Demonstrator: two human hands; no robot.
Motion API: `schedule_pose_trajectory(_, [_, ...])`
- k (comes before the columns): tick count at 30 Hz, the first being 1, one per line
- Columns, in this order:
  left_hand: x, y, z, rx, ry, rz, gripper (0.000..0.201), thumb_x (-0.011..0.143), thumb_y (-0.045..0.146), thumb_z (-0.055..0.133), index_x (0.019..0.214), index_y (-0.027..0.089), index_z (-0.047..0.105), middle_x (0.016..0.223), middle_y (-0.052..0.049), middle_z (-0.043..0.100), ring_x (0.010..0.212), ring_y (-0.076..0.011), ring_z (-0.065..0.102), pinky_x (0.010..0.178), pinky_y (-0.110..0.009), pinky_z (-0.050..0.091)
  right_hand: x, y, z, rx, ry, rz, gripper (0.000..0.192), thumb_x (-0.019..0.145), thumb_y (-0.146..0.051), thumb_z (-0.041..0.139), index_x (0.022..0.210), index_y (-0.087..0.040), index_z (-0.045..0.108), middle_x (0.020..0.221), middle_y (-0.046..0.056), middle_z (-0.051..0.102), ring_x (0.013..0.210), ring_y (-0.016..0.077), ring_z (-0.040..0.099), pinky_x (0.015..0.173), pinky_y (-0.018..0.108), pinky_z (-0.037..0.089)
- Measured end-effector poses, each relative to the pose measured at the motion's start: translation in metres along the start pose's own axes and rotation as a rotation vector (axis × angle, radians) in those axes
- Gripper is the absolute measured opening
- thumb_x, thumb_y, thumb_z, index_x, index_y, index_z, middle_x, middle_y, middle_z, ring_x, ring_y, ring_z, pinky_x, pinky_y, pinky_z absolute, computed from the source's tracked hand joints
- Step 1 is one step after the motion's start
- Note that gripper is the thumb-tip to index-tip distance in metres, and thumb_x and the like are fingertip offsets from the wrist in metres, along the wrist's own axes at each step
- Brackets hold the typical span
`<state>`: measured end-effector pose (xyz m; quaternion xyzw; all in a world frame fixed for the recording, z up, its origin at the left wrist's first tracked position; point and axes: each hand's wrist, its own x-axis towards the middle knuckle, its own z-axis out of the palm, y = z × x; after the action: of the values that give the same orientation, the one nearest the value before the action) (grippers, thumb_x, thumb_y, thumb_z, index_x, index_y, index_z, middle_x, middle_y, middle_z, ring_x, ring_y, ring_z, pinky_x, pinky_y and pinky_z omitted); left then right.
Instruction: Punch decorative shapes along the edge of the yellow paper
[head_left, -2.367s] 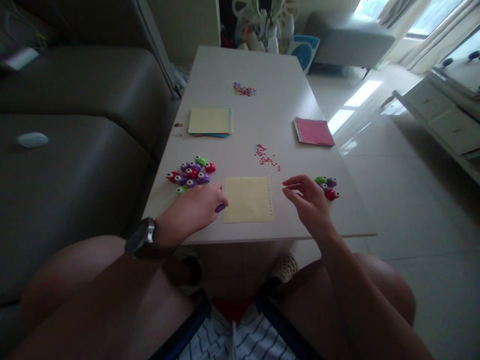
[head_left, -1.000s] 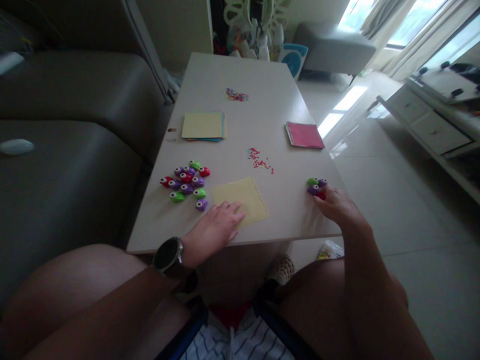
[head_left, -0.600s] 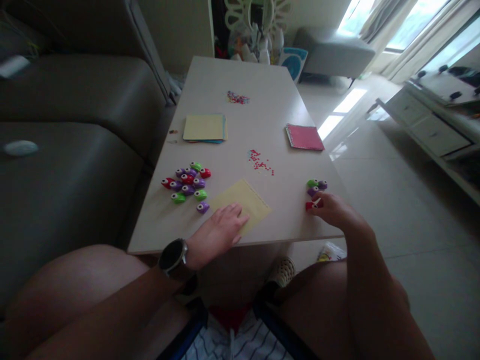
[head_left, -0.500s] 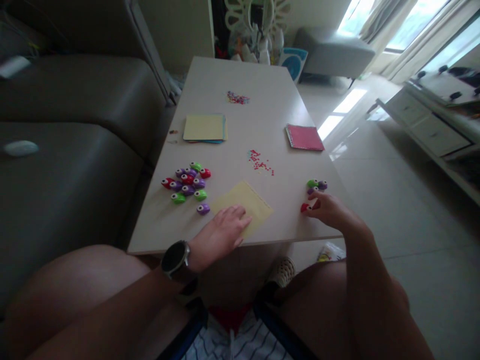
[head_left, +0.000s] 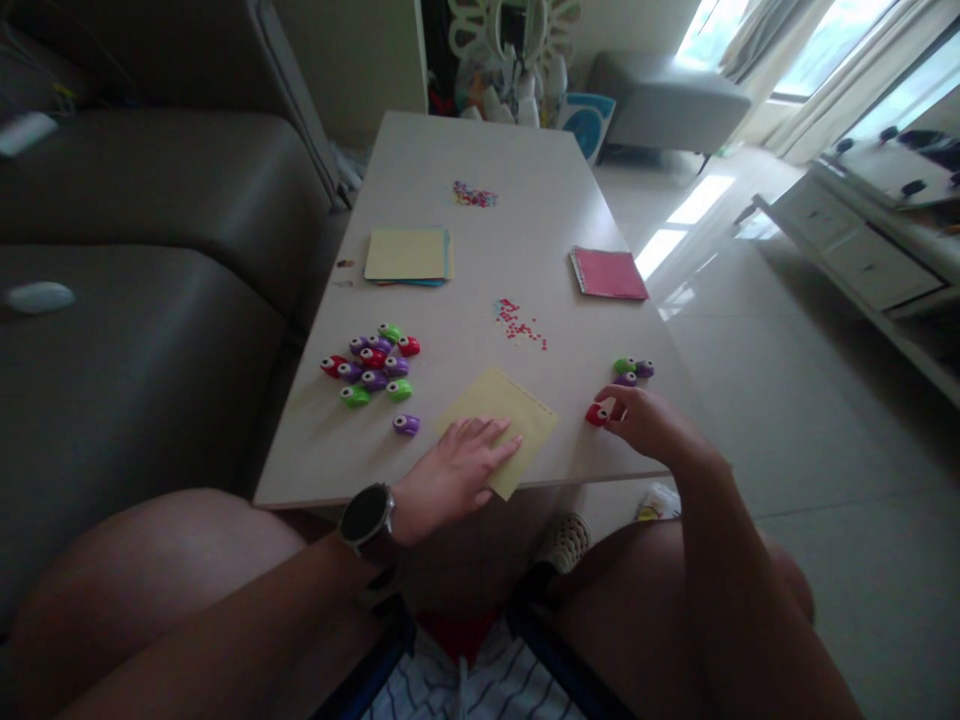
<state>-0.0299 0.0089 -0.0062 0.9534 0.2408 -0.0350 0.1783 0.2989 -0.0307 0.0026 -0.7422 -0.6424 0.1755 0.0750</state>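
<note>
My right fingers (head_left: 616, 408) are pinched on a small red punch (head_left: 598, 414), holding it at the table's (head_left: 480, 150) near right edge, and my left hand (head_left: 459, 472) lies flat and spread, palm down, pressing the yellow sheet (head_left: 508, 410).

Half a second back the red punch sat closer to the green and purple punches (head_left: 632, 369); now I have drawn it farther from that pair and toward the yellow sheet. The sheet itself has turned and slid toward me under my palm. Earlier it lay almost square to the table edge; now it sits like a diamond, one corner aimed away toward the scatter of red bits (head_left: 521, 325) and the opposite corner poking out past the table's near edge.

The red punch lies with its long axis roughly across the table, its rounded end toward the sheet and the other end tucked under my fingertips, so I cannot see its whole shape. My palm covers the sheet's near left part. The row of holes along the sheet's far right edge is only faintly visible in the dim light. Left of the sheet sits the cluster of punches (head_left: 371, 362), one purple punch (head_left: 406, 425) apart from it, nearest my left hand.
</note>
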Motion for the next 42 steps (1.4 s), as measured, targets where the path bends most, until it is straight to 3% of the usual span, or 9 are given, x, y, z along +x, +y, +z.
schedule_pose_trajectory(5, [0.0,0.007,0.01,-0.015,0.022,0.082,0.084,0.085,0.027,0.076,0.156,0.023,0.032,0.163,-0.014,0.032,0.157,-0.033,0.016,0.127,-0.048,0.016,0.001,-0.009,-0.002,-0.024,-0.057,0.006,0.039,0.077,-0.005,0.065,0.108,-0.025,0.076,0.093,0.005,0.073,0.077,0.0186,0.064,0.068,0.029,0.045])
schedule_pose_trajectory(9, [-0.002,0.018,0.011,-0.003,0.021,0.09,0.091,0.083,0.032,0.079,0.157,0.021,0.029,0.16,-0.016,0.036,0.152,-0.035,0.025,0.124,-0.048,0.023,0.001,-0.016,-0.005,-0.034,-0.104,0.031,0.026,0.082,-0.01,0.064,0.102,-0.023,0.075,0.084,0.004,0.072,0.072,0.0186,0.062,0.065,0.03,0.043])
schedule_pose_trajectory(12, [-0.002,0.026,0.005,0.002,0.025,0.061,0.093,0.081,0.047,0.081,0.156,0.02,0.032,0.158,-0.016,0.039,0.143,-0.0375,0.035,0.117,-0.052,0.033,0.0,-0.02,-0.004,-0.04,-0.118,0.022,0.012,0.085,-0.021,0.069,0.096,-0.02,0.074,0.082,0.005,0.072,0.07,0.0189,0.061,0.063,0.03,0.043])
schedule_pose_trajectory(15, [0.005,0.025,-0.001,0.004,0.068,0.003,0.075,0.09,0.06,0.067,0.149,0.02,0.044,0.15,-0.015,0.047,0.135,-0.0377,0.042,0.11,-0.055,0.038,0.0,-0.021,-0.001,-0.042,-0.074,-0.026,0.02,0.085,-0.025,0.071,0.104,-0.02,0.073,0.093,0.007,0.072,0.076,0.0199,0.063,0.066,0.03,0.044])
schedule_pose_trajectory(19, [0.024,0.008,-0.005,-0.002,0.195,-0.147,0.04,0.101,0.037,0.057,0.138,0.021,0.053,0.139,-0.013,0.054,0.125,-0.0312,0.048,0.103,-0.047,0.044,0.002,-0.022,0.004,-0.023,-0.087,-0.109,0.025,0.084,-0.015,0.067,0.107,-0.022,0.073,0.103,0.007,0.071,0.082,0.0195,0.063,0.071,0.029,0.045])
schedule_pose_trajectory(24, [0.04,-0.013,-0.003,-0.133,0.247,-0.328,0.038,0.092,0.032,0.072,0.125,0.018,0.058,0.127,-0.012,0.057,0.119,-0.0286,0.051,0.099,-0.042,0.046,0.005,-0.028,0.005,0.037,-0.102,-0.166,0.023,0.084,-0.012,0.066,0.102,-0.024,0.073,0.099,0.005,0.071,0.081,0.0188,0.063,0.072,0.029,0.046])
schedule_pose_trajectory(32, [0.033,-0.01,-0.012,-0.245,0.115,-0.349,0.026,0.09,0.026,0.072,0.111,0.019,0.058,0.115,-0.007,0.065,0.114,-0.0276,0.056,0.097,-0.044,0.041,0.005,-0.037,0.007,0.241,-0.069,-0.241,0.021,0.085,-0.015,0.067,0.103,-0.023,0.072,0.099,0.005,0.072,0.08,0.0174,0.065,0.074,0.029,0.052])
schedule_pose_trajectory(42, [0.035,-0.014,-0.008,-0.299,0.133,-0.336,0.017,0.087,0.023,0.073,0.101,0.02,0.063,0.113,-0.007,0.06,0.115,-0.0283,0.056,0.096,-0.044,0.043,0.003,-0.059,0.014,0.239,-0.065,-0.29,0.017,0.084,-0.012,0.07,0.097,-0.024,0.074,0.096,0.004,0.068,0.081,0.0164,0.063,0.075,0.028,0.05])
